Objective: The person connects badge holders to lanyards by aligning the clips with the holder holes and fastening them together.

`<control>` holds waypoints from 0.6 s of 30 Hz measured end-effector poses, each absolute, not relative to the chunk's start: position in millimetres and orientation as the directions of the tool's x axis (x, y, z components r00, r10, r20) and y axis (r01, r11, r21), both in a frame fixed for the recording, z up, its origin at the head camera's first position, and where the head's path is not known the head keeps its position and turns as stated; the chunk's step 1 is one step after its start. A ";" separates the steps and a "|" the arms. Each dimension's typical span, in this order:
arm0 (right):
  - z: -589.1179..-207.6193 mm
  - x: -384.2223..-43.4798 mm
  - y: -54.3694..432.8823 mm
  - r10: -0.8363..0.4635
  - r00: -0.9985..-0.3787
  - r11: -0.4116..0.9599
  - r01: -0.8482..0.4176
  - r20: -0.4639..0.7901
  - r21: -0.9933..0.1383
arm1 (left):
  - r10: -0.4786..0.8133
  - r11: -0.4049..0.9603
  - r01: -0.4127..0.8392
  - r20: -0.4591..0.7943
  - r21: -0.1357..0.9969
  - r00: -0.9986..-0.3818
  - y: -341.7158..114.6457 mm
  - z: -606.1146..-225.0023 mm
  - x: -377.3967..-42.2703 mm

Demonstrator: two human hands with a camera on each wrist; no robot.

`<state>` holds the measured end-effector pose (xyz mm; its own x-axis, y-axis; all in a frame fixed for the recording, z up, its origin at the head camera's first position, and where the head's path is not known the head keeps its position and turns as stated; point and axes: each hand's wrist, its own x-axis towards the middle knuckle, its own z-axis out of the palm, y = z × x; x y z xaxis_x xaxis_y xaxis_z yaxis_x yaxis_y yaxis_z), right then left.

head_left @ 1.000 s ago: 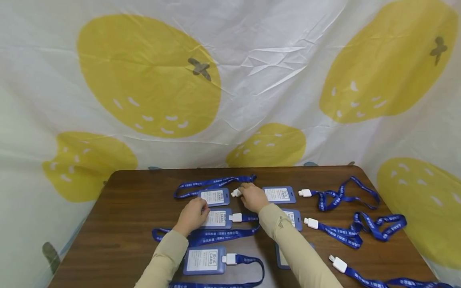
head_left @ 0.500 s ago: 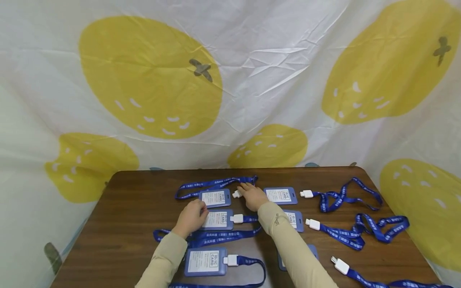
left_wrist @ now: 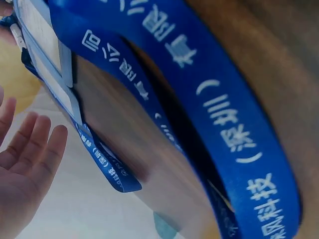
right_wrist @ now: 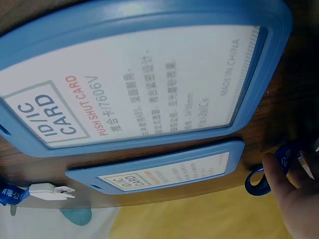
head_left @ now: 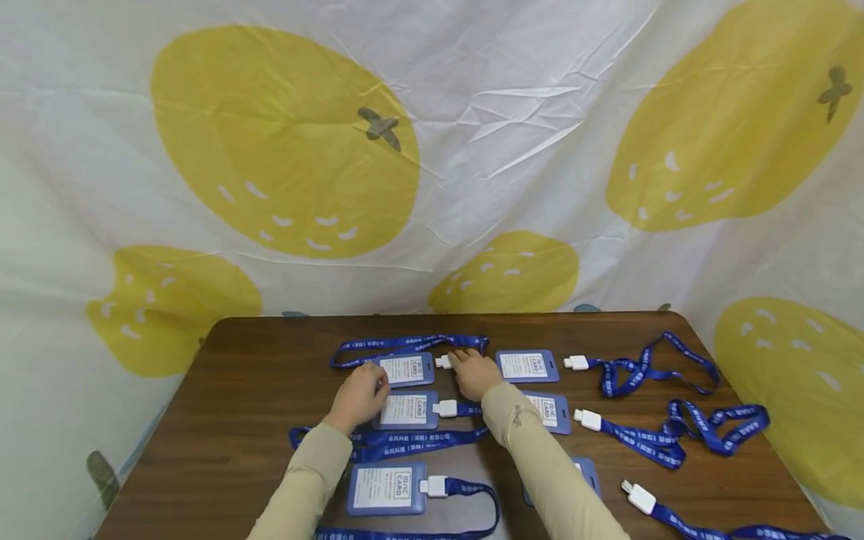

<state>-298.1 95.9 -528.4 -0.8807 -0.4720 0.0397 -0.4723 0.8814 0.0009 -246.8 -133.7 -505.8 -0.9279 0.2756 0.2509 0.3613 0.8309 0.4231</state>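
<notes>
In the head view my left hand (head_left: 358,397) lies at the left edge of the back-left blue card holder (head_left: 408,369). The left wrist view shows that hand (left_wrist: 27,164) with relaxed, separated fingers and nothing in them. My right hand (head_left: 475,373) is just right of the holder, fingers over the white clip (head_left: 443,361) of a blue printed lanyard (head_left: 367,346). In the right wrist view the thumb and fingers of my right hand (right_wrist: 294,194) pinch the lanyard (right_wrist: 285,153). The lanyard loops behind the holder, and the clip sits apart from the holder's slot.
Two more holders, a middle one (head_left: 405,410) and a front one (head_left: 387,489), have lanyards clipped on at the left. A right-hand column has card holders (head_left: 528,366), partly under my right sleeve, with loose lanyards (head_left: 641,371) beside them. A printed cloth (head_left: 513,165) hangs behind the table.
The far right bend of the back lanyard has shifted slightly toward me and right. My left hand has moved slightly up along the card holder's edge. The right hand has stayed at the clip.
</notes>
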 end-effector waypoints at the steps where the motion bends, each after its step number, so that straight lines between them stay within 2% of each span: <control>1: -527.6 -297.0 95.4 -0.468 -0.883 0.884 -0.468 0.034 0.003 | 0.282 0.829 0.369 0.256 0.421 -0.925 -133.3 -505.8 -248.4; 7: -519.1 -289.6 94.0 -0.460 -0.888 0.888 -0.460 -0.002 -0.005 | 0.309 0.828 0.379 0.228 0.412 -0.923 -128.6 -509.6 -262.5; 18: -520.1 -288.3 94.2 -0.447 -0.892 0.894 -0.448 -0.062 0.000 | 0.247 0.908 0.240 0.024 0.344 -0.969 -112.3 -506.0 -282.0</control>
